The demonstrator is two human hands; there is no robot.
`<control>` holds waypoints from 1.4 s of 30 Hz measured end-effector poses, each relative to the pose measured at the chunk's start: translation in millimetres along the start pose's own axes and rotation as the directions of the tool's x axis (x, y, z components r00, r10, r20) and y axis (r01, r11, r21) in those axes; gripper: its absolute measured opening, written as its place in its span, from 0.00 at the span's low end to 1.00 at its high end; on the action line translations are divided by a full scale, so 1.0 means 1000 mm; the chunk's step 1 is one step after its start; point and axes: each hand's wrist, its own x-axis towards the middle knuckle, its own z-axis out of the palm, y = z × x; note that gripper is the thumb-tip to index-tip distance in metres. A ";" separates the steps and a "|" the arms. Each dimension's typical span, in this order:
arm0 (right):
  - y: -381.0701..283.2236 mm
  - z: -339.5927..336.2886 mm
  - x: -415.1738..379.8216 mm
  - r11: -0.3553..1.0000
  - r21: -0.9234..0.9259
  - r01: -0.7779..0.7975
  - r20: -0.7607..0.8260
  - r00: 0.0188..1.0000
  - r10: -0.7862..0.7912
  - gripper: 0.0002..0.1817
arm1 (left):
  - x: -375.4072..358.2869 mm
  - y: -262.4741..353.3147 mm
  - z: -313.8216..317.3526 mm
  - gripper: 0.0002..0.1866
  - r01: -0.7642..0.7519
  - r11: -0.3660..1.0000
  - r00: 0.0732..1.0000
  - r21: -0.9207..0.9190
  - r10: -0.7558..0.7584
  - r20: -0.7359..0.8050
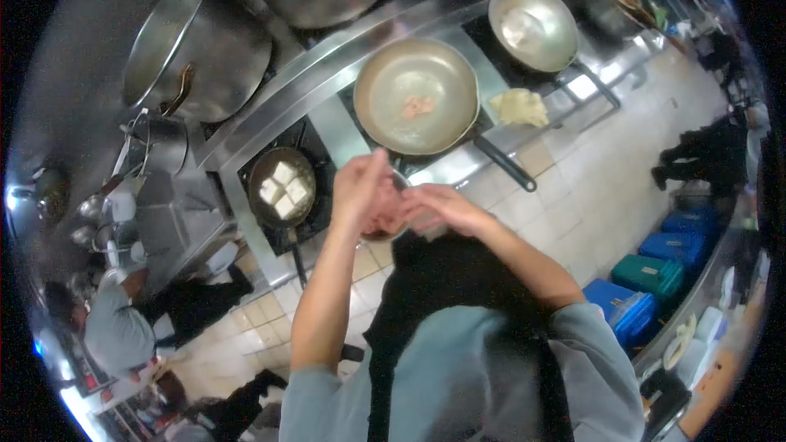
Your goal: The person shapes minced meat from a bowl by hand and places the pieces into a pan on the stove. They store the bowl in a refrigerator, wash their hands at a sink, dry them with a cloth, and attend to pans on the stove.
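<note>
In front of my apron is a metal bowl (385, 236) of pink raw meat pieces (381, 222), partly covered by my hands. My left hand (360, 194) is closed at the bowl's left side, one finger pointing up past its rim. From the right, my right hand (446, 208) reaches in with its fingers drawn together at the meat; the fingertips are blurred. Just beyond is a wide frying pan (385, 119) on the stove, with a few pink meat pieces (417, 106) in its middle. Its black handle (506, 163) points toward the lower right.
A small dark pan (264, 172) with several white blocks (283, 188) stands on the left burner. Another frying pan (534, 26) is at the upper right, near a folded cloth (520, 106). Large pots (219, 57) stand behind. Co-workers (123, 327) are at the left and right.
</note>
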 end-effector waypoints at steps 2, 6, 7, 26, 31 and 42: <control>0.008 -0.008 0.000 1.000 0.007 -0.004 0.000 1.000 0.004 0.27 | 0.016 0.004 0.014 0.17 -0.192 0.957 0.981 0.216 0.195 0.007; 0.012 -0.012 -0.005 0.999 -0.027 -0.045 -0.026 0.999 0.045 0.26 | 0.066 -0.008 0.043 0.17 -0.343 0.727 0.931 0.595 0.346 0.114; 0.013 -0.012 -0.006 0.998 -0.026 -0.050 -0.016 0.999 0.050 0.26 | 0.077 -0.013 0.050 0.22 -0.302 0.728 0.951 0.615 0.274 0.142; 0.033 0.024 0.034 0.766 -0.606 0.215 0.006 0.964 -0.266 0.23 | -0.026 -0.088 -0.063 0.17 -0.354 0.396 0.880 0.847 0.447 0.159; 0.036 0.037 0.047 0.748 -0.616 0.247 0.024 0.955 -0.296 0.21 | -0.004 -0.117 -0.066 0.17 -0.399 0.373 0.852 0.837 0.489 0.188; 0.044 0.040 0.043 0.821 -0.542 0.181 -0.058 0.966 -0.251 0.25 | -0.038 -0.092 -0.072 0.25 -0.621 0.357 0.707 0.698 0.640 0.302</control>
